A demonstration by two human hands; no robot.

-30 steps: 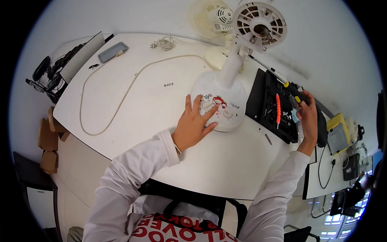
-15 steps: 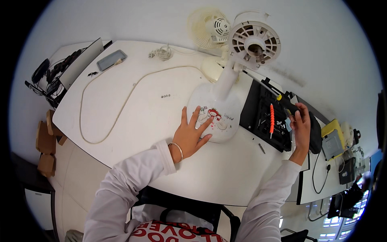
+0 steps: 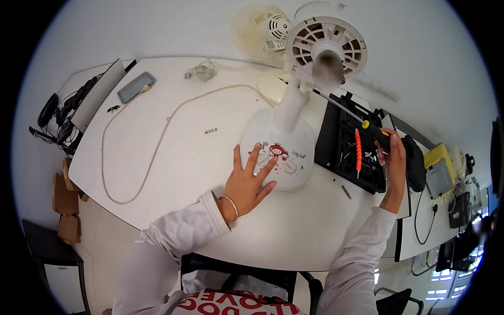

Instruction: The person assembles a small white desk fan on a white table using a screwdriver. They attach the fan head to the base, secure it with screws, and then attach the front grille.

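Observation:
A white desk fan without its blades or front grille stands before me, its round motor housing [image 3: 357, 52] tilted up on a thick neck [image 3: 292, 107]. My left hand [image 3: 244, 189] lies with fingers spread on the fan's base [image 3: 286, 181], which bears a cartoon print and two knobs. The fingers of my right hand [image 3: 394, 163] close round the black handle of a long screwdriver [image 3: 344, 109] with a yellow collar. Its shaft slants up leftward, the tip at the fan's neck just below the housing; whether it sits in a screw is hidden.
Under the screwdriver lies an open black tool case [image 3: 341, 147] with an orange flexible shaft [image 3: 358, 152]. Several small screws [image 3: 211, 130] lie left of the base, a small bit [image 3: 346, 192] right of it. A cord [image 3: 157, 142] loops leftward; behind stands a second fan [image 3: 262, 31].
The whole view has shifted slightly. My right fingers have changed their hold on the screwdriver's handle a little; my left hand stays on the base.

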